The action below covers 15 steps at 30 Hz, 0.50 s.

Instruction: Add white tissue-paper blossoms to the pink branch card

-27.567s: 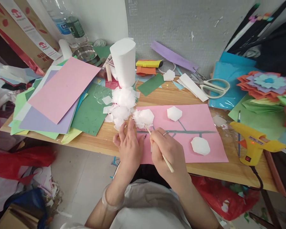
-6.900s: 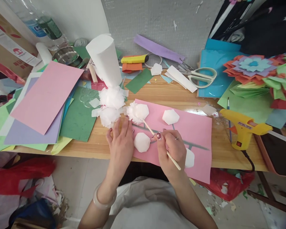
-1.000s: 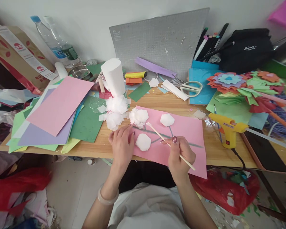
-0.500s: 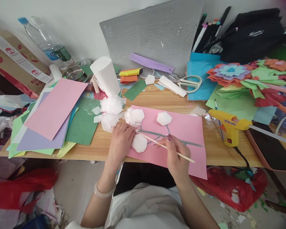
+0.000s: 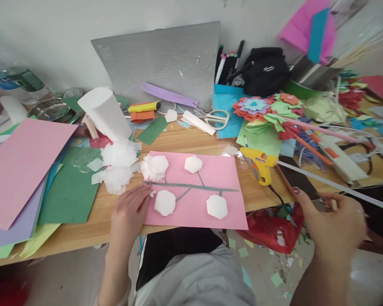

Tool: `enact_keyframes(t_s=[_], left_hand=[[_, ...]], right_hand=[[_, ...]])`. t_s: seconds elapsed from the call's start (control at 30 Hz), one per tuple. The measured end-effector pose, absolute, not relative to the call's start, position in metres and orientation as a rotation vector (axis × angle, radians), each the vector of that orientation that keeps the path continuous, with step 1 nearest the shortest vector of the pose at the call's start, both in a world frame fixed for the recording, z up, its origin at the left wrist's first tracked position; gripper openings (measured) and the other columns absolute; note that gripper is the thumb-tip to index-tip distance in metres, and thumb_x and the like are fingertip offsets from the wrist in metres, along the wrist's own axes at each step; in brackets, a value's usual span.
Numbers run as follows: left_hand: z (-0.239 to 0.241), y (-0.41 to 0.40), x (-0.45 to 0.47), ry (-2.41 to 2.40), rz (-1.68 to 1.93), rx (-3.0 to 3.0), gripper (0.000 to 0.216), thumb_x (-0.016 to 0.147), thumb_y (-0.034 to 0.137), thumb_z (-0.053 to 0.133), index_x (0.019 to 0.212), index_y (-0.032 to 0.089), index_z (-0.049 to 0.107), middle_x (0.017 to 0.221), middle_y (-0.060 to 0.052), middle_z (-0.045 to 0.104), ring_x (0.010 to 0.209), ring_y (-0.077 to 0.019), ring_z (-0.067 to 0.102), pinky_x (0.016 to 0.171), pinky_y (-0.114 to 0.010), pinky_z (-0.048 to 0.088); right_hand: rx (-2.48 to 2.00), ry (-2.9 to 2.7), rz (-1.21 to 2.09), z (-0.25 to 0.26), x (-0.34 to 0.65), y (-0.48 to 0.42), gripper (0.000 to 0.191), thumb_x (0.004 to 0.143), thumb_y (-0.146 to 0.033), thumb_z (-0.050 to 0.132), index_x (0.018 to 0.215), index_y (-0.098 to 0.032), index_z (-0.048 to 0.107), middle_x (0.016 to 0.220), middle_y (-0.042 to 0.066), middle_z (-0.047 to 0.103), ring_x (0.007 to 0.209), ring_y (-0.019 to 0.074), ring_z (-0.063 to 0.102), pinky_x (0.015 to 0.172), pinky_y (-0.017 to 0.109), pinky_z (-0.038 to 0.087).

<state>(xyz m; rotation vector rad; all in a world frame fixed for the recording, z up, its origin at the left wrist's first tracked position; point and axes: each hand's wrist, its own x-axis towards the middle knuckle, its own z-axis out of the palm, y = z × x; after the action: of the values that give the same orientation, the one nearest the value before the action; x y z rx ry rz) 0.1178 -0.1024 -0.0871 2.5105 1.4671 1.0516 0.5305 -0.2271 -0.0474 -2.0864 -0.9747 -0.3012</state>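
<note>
My left hand [image 5: 130, 210] rests at the left edge of a pink sheet [image 5: 191, 216], its fingers together and a small twisted bit of white tissue paper [image 5: 152, 194] at the fingertips. Grey branch lines [image 5: 191, 185] cross the sheet, with white paper discs [image 5: 217, 207] around them. The upper-left disc carries ruffled white tissue petals [image 5: 149, 168]. Off to the right, my right hand [image 5: 335, 221] is at a dark phone [image 5: 301, 180], thumb by its near edge. The pale end of a wooden stick [image 5: 334, 205] shows among its curled fingers; the rest is hidden.
Loose white tissue squares [image 5: 116, 163] and a white roll [image 5: 105, 112] stand left of the sheet. Coloured papers [image 5: 28, 170] overlap farther left. A yellow glue gun [image 5: 260, 163] with a cord lies right. Scissors [image 5: 217, 120], a yellow cutter [image 5: 144, 106] and paper flowers [image 5: 253, 106] are behind.
My right hand has moved from over the pink sheet to the phone at the right, uncovering the lower-right disc. My left hand stays by the sheet's left side. The view has turned right.
</note>
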Motion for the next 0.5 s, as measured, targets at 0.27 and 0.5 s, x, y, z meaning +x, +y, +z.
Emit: enact_keyframes(t_s=[0.27, 0.5], left_hand=[[-0.092, -0.1, 0.114, 1.424, 1.081, 2.588, 0.015, 0.093, 0.016, 0.057, 0.094, 0.017, 0.072, 0.096, -0.007, 0.079, 0.096, -0.0234, 0.073, 0.088, -0.036, 0.057], [-0.091, -0.099, 0.114, 1.413, 1.124, 2.63, 0.017, 0.093, 0.014, 0.055, 0.093, 0.014, 0.072, 0.096, -0.009, 0.078, 0.094, -0.0235, 0.073, 0.086, -0.036, 0.057]], right_hand=[[-2.127, -1.535, -0.029, -0.056, 0.545, -0.156, 0.047, 0.079, -0.059, 0.063, 0.099, -0.018, 0.072, 0.103, 0.013, 0.067, 0.1, 0.0324, 0.064, 0.09, 0.046, 0.05], [-2.125, -1.41, 0.26, -0.035, 0.537, -0.145, 0.037, 0.077, -0.05, 0.063, 0.098, -0.02, 0.07, 0.087, 0.006, 0.074, 0.081, 0.0263, 0.069, 0.076, 0.039, 0.054]])
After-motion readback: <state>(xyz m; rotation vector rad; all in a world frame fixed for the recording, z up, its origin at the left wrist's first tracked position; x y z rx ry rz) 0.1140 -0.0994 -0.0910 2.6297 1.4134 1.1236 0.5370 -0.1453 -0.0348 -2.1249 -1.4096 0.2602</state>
